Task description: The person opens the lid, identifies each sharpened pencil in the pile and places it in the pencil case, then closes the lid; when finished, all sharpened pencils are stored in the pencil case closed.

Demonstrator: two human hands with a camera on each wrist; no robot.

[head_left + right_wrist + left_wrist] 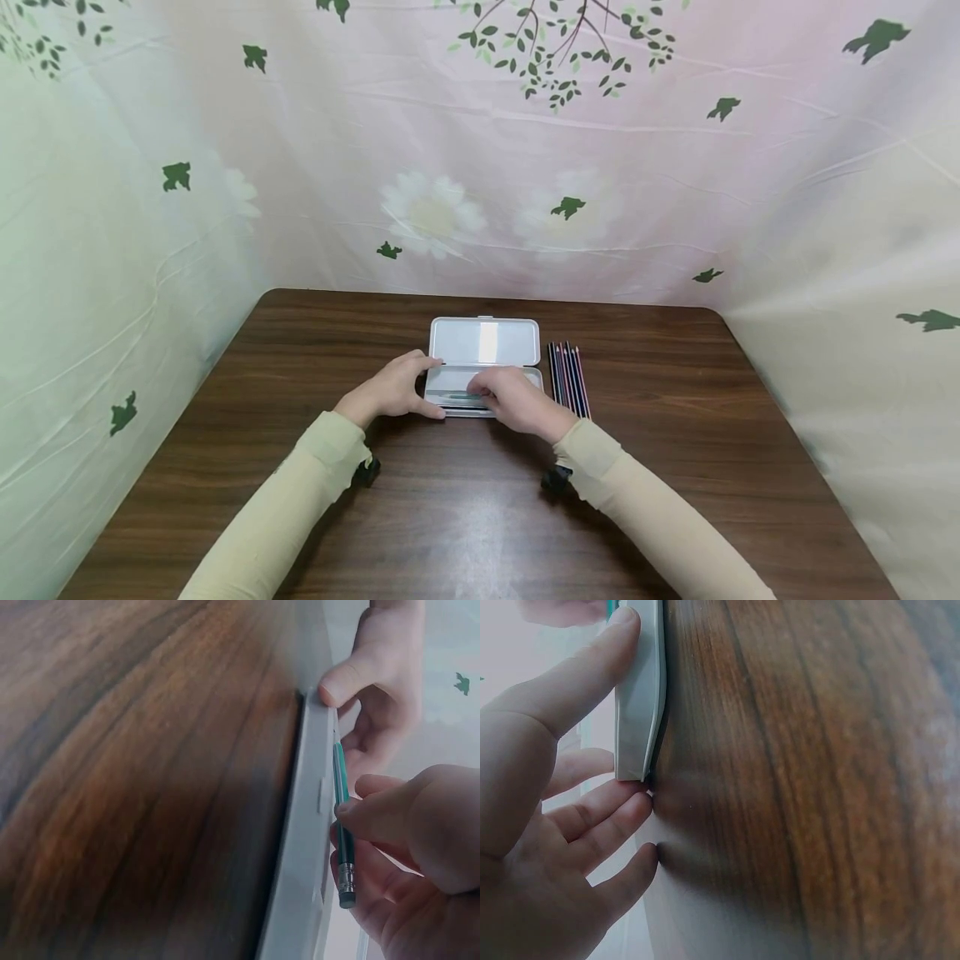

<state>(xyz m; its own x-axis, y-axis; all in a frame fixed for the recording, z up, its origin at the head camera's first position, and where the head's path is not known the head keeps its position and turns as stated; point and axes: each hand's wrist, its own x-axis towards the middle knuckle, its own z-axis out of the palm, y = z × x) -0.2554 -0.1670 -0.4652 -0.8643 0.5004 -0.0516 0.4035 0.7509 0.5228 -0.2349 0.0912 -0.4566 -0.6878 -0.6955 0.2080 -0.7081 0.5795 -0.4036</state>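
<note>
A white pencil case (pixel 456 342) lies open on the table, its lid tipped back away from the person. My left hand (pixel 393 387) holds the left end of the case, thumb on the front wall and fingers spread around the end and back corner. Over the tray, my right hand (pixel 519 402) pinches a green pencil (pixel 341 776) between thumb and fingers. The pencil runs lengthwise along the case, and its metal ferrule and dark eraser (pixel 347 898) point to the right. Part of the tray is hidden under the right hand.
Several dark and reddish pencils (pixel 572 379) lie side by side just right of the case, close to the right wrist. The brown wooden table (pixel 660 383) ends at a patterned cloth (pixel 480 167) behind and at both sides.
</note>
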